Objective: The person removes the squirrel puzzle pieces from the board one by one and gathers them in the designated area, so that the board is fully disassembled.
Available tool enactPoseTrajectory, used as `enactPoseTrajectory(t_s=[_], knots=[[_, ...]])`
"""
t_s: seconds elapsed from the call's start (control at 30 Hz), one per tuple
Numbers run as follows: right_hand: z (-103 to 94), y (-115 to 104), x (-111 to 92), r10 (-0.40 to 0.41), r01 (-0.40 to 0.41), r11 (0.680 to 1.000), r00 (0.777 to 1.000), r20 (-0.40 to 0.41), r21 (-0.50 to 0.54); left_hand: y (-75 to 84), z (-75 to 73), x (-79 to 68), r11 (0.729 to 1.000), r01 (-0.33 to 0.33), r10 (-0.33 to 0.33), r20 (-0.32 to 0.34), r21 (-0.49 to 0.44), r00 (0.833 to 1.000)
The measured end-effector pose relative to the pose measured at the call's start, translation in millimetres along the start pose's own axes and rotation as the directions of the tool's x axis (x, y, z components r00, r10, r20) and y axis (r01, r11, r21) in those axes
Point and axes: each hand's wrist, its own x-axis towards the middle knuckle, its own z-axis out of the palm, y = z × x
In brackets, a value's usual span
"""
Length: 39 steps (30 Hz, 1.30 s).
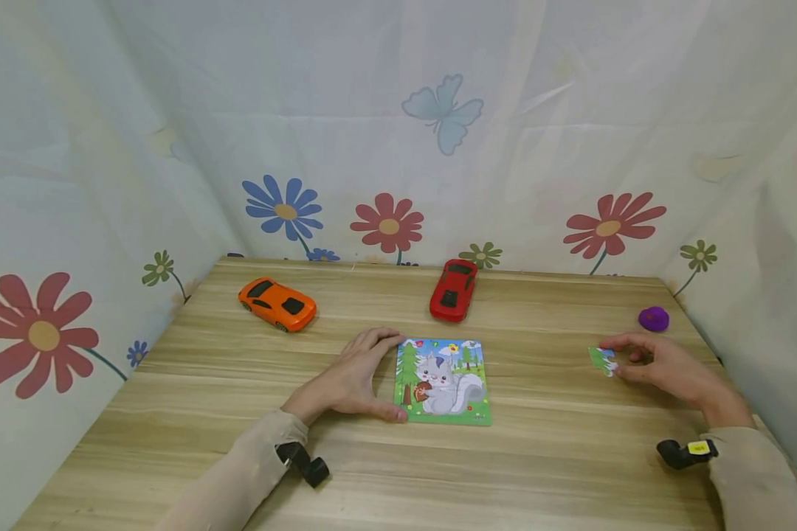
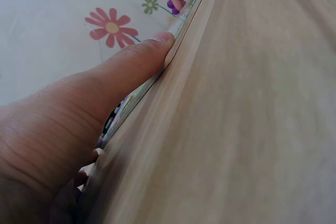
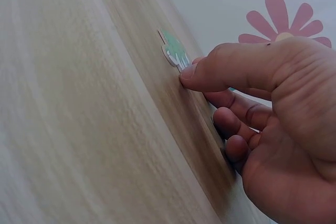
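Observation:
Near the table's middle lies a square picture puzzle point(image 1: 446, 383) showing a grey squirrel with an acorn among trees. My left hand point(image 1: 353, 377) rests at its left side, thumb at the lower left corner and fingertips by the upper left one. In the left wrist view the thumb point(image 2: 131, 60) lies straight along the puzzle's edge. Off to the right, my right hand point(image 1: 664, 369) pinches a small green and white puzzle piece point(image 1: 601, 360) between thumb and forefinger. The right wrist view shows the piece point(image 3: 173, 50) jutting past the thumb tip, close over the wood.
An orange toy car point(image 1: 279, 304) stands at the back left of the wooden table point(image 1: 544, 472). Behind the puzzle is a red toy car point(image 1: 454, 290). A small purple object point(image 1: 654, 318) sits beyond my right hand. A flowered cloth point(image 1: 518, 184) closes off the back and sides.

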Motion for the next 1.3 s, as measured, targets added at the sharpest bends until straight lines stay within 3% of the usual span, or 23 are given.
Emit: enactPoseTrajectory(t_s=[0.43,0.73,0.83,1.07,1.3], knots=[[-0.5,0,0,-0.008,0.008,1.0,1.0,0.009,0.014,0.6,-0.3,0.4,1.0,-0.003,0.003,-0.004,-0.001,1.0],[-4.6,-7,0,0.053,-0.054,0.993,0.998,0.018,0.105,-0.8,0.9,0.9,1.0,-0.005,0.005,-0.006,-0.005,1.0],[-7.5,-18,3,0.057,-0.055,0.994,0.998,-0.019,0.09,-0.9,0.2,0.5,1.0,-0.003,0.003,-0.004,-0.002,1.0],[-16.2,-55,7,-0.03,0.045,0.996,0.981,-0.192,0.078,1.8,-2.6,-0.4,1.0,0.002,-0.002,-0.007,-0.008,1.0],[-18.6,-98,8,-0.074,0.109,0.985,0.967,-0.244,0.133,0.9,0.1,0.3,1.0,-0.002,0.002,-0.003,0.001,1.0]])
